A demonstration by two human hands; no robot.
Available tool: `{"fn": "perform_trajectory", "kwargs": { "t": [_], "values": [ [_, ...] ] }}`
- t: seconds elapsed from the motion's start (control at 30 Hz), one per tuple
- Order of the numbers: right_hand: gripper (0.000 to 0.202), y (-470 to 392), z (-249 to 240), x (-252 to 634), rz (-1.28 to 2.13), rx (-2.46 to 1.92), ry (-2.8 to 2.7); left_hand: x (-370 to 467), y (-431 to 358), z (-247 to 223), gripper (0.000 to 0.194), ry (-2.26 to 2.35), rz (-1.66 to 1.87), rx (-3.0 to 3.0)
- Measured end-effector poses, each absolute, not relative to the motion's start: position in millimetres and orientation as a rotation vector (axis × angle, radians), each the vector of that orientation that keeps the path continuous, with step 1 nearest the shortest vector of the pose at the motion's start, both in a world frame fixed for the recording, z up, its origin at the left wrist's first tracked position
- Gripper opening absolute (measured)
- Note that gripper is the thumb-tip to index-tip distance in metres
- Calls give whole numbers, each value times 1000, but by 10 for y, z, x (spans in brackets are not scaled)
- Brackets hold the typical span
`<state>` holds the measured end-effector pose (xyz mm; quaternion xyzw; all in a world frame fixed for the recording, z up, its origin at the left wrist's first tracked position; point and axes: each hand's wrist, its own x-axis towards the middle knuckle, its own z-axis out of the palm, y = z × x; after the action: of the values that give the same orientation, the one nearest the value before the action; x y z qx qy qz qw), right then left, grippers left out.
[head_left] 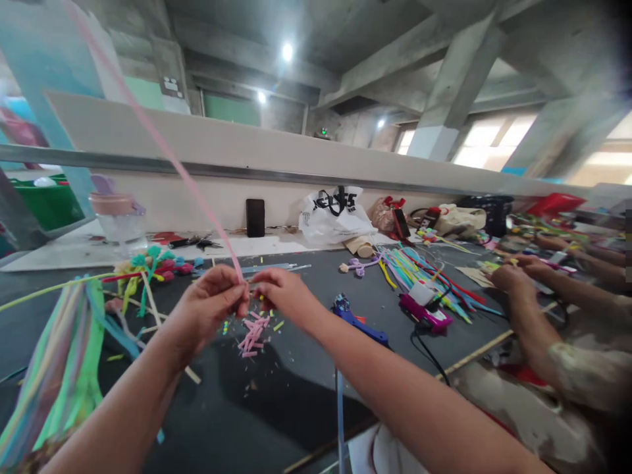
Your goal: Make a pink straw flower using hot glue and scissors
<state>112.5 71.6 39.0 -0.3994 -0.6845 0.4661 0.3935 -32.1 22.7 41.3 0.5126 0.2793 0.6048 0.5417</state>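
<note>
A long pink pipe cleaner (190, 179) rises from between my hands toward the upper left. My left hand (213, 299) pinches its lower end between thumb and fingers. Just to the right, my right hand (279, 289) has its fingertips bent together near that end; whatever they hold is too small to make out. Short cut pink pieces (253, 334) lie in a small pile on the dark table (276, 401) below my hands, with tiny yellow and green bits around them. A blue glue gun (363, 324) lies right of the pile.
Bundled pastel strips (59, 362) lie at left beside finished coloured stems (151, 266). A magenta glue gun (425, 311), colourful strips (419, 270) and a cable are at right. Behind stand a phone (255, 218), jar (116, 214) and white bag (336, 217). Another person's hands (513, 280) work at far right.
</note>
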Motion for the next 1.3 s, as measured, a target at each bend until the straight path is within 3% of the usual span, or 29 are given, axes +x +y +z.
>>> {"fn": "perform_trajectory", "kwargs": {
  "t": [0.17, 0.43, 0.6, 0.8, 1.03, 1.2, 1.3],
  "values": [
    [13, 517, 155, 1642, 1176, -1000, -1596, -86, 309, 15, 18, 727, 1248, 1115],
    [5, 388, -50, 1544, 1085, -900, -1492, 225, 209, -29, 21, 903, 1124, 1198],
    [13, 363, 87, 1586, 1537, -739, -1248, 37, 222, -16, 14, 1041, 1080, 1243],
    [22, 318, 95, 1573, 1967, -705, -1155, -201, 264, 72, 42, 1023, 1352, 1372],
    [22, 232, -63, 1502, 2221, -702, -1262, -171, 247, 30, 15, 796, 1321, 1013],
    [34, 225, -66, 1532, 2319, -667, -1251, -187, 263, -19, 12, 771, 1265, 964],
    [26, 216, -63, 1561, 2304, -690, -1214, -187, 279, -41, 14, 798, 1282, 957]
  ]
}}
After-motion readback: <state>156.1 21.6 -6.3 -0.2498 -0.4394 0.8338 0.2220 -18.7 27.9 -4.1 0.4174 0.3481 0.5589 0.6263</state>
